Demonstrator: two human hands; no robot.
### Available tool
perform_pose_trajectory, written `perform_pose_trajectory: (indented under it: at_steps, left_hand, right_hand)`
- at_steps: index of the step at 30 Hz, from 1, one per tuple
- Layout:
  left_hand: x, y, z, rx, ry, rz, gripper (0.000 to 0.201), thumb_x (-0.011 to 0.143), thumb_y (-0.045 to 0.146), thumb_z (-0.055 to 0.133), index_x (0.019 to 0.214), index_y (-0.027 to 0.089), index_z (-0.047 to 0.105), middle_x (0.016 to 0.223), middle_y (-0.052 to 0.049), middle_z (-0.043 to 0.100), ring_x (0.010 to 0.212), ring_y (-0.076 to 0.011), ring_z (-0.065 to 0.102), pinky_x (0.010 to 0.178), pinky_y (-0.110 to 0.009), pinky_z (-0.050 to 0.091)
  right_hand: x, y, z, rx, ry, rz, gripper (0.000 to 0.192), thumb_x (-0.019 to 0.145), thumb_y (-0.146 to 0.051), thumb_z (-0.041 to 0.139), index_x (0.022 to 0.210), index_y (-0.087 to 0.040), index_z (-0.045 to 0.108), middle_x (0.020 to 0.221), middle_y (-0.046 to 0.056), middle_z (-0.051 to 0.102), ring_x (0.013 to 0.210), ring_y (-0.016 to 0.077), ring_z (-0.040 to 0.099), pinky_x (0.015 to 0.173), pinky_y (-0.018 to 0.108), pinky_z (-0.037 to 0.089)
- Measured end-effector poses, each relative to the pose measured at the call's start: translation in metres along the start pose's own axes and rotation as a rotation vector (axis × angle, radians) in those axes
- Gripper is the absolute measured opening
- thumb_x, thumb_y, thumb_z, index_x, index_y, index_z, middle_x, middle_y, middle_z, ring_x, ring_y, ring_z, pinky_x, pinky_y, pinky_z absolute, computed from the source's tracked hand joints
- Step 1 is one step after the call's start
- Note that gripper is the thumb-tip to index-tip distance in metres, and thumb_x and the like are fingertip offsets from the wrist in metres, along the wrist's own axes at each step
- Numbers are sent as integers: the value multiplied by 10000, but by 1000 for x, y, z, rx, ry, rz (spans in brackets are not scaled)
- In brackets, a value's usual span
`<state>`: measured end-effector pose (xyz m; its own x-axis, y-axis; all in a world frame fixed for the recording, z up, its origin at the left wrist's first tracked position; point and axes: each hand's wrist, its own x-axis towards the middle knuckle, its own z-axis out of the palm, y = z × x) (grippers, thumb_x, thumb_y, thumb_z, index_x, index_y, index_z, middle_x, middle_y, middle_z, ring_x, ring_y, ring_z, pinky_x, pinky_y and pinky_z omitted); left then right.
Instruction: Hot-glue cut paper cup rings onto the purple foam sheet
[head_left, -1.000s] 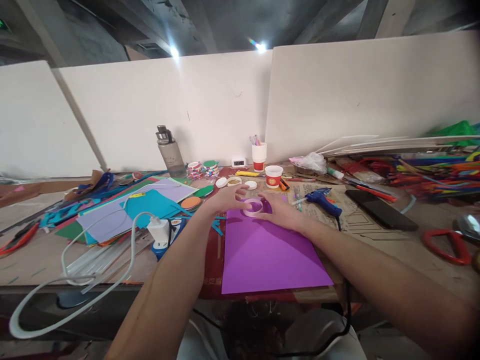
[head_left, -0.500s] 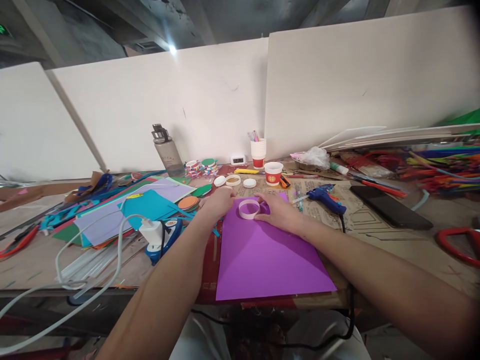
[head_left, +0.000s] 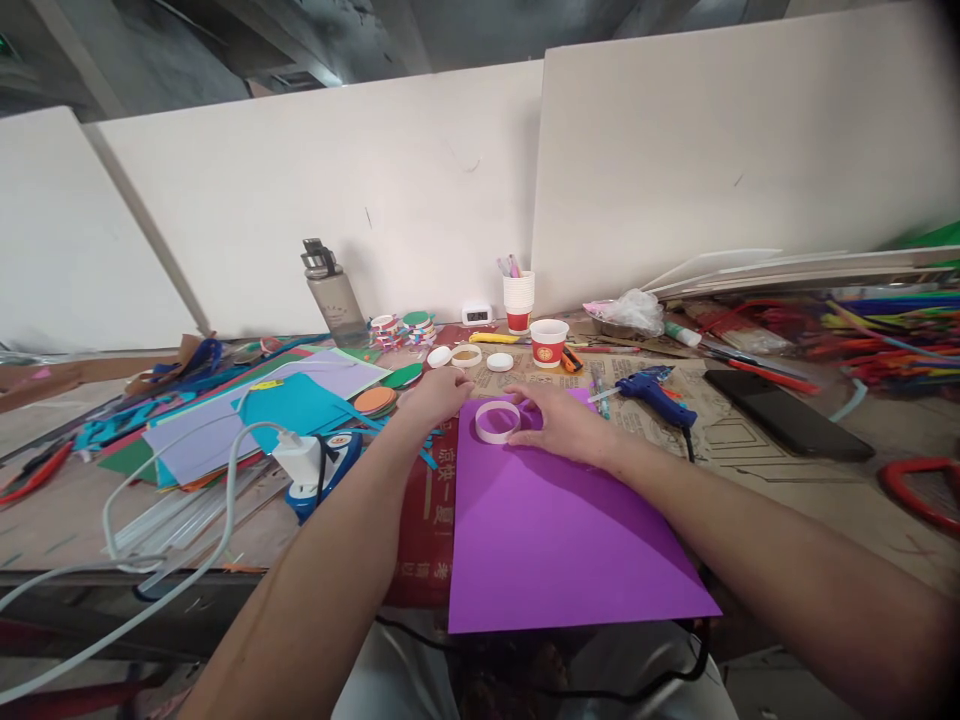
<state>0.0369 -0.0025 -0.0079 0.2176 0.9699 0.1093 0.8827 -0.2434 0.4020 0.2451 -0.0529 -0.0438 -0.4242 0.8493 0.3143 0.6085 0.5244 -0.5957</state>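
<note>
A sheet of purple paper (head_left: pixel 555 560) lies in front of me, its near edge reaching over the table's front edge. Standing near its far end is a pale, shallow ring (head_left: pixel 498 436), open in the middle. My right hand (head_left: pixel 562 425) curves around the ring's right side, thumb at the near rim and fingers at the far rim. At the paper's far left corner is my left hand (head_left: pixel 439 395), fingers curled together. What they pinch, if anything, is hidden.
Round white lids (head_left: pixel 499 362), a paper cup (head_left: pixel 550 345) and a blue glue gun (head_left: pixel 656 398) lie beyond my hands. Coloured paper (head_left: pixel 296 410) and a power strip (head_left: pixel 330 480) are left; a phone (head_left: pixel 784 415) and red-handled scissors (head_left: pixel 919 495) are right.
The purple paper has shifted toward me and a little to the right, showing more of the red surface on its left. My right hand stays at the ring.
</note>
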Motion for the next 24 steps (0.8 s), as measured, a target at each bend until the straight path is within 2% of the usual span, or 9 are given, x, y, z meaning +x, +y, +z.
perform_pose_trajectory:
  at_steps: [5,10,13,18,21,24]
  left_hand:
    - [-2,3,0,63,-39,-11,229,788,298,501,613,184,596,587,-10,606,551,-143,524,533,-238,362]
    - [-3,9,0,86,-55,41,246,797,294,519,595,173,592,672,-28,638,633,-155,539,566,-248,364]
    - [-4,12,-1,94,-58,46,240,811,278,512,639,168,640,717,-40,665,675,-166,557,607,-249,397]
    - [-8,17,-4,88,-92,28,192,788,185,543,783,184,735,920,-47,721,802,-177,619,691,-234,446]
    - [-11,18,-5,85,-118,3,202,731,133,598,846,200,750,986,-44,726,829,-182,635,677,-226,454]
    - [-11,16,-3,86,-125,-14,234,677,100,631,859,195,744,936,-52,730,803,-192,637,655,-234,455]
  right_hand:
    - [2,0,3,5,-14,8,503,721,-256,783,1189,-195,610,1069,74,696,949,214,636,839,355,487]
    - [3,0,4,-9,8,23,460,726,-257,777,1158,-202,631,1063,71,700,930,210,643,840,356,492]
    - [2,0,4,-27,18,39,515,725,-270,778,1206,-184,614,1101,94,689,971,228,636,878,382,485]
    - [-1,-4,5,-65,36,72,719,701,-352,797,1345,-191,521,1290,126,615,1188,303,542,999,467,418]
    - [-2,-6,6,-72,13,83,686,735,-355,766,1352,-184,518,1303,129,617,1185,306,554,992,465,427]
    - [-1,-6,7,-53,9,75,649,750,-322,753,1339,-173,525,1271,129,637,1162,286,576,978,439,442]
